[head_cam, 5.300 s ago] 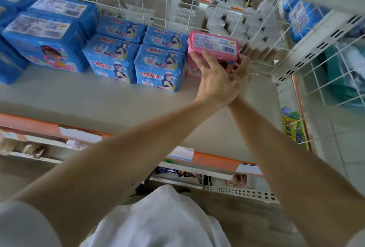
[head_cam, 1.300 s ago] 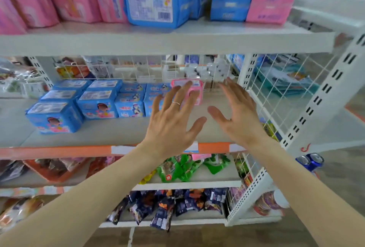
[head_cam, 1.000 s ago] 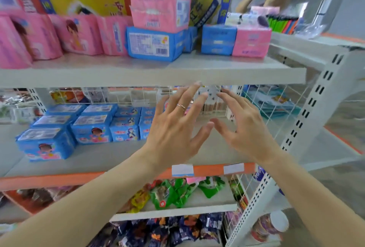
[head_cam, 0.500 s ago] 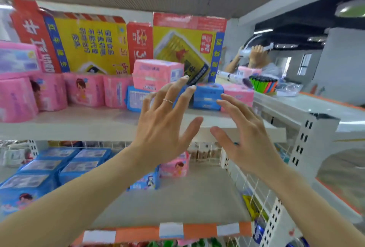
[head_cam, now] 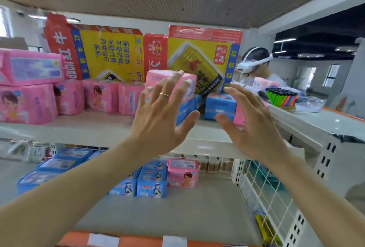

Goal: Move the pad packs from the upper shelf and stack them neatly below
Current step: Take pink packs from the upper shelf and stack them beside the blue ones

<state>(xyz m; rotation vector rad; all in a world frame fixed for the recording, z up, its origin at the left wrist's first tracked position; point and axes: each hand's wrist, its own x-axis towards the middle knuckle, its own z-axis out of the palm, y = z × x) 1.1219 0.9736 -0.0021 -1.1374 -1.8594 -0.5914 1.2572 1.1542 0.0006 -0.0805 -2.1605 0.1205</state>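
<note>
Pink pack (head_cam: 158, 77): upper shelf (head_cam: 88, 128), atop blue pack (head_cam: 186, 108). Blue pack two (head_cam: 220, 106) at 3 o'clock; boxes (head_cam: 197, 55) at 12. Left hand (head_cam: 160, 116), right hand (head_cam: 250, 122) before it, fingers spread, empty. Lower shelf (head_cam: 197, 213): one pink pack (head_cam: 182, 174).

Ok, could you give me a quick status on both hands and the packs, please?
Left hand and right hand open, empty. Pink pack waits on blue pack, upper shelf. Path clear.

Spread left hand (head_cam: 158, 120) covers most of the top pink plastic pad pack (head_cam: 171, 80) and the blue pack (head_cam: 185, 106) beneath; right hand (head_cam: 250, 126) hides most of another pink pack (head_cam: 239, 116). Left-edge pink packs (head_cam: 23, 88) blurred, cropped.
</note>
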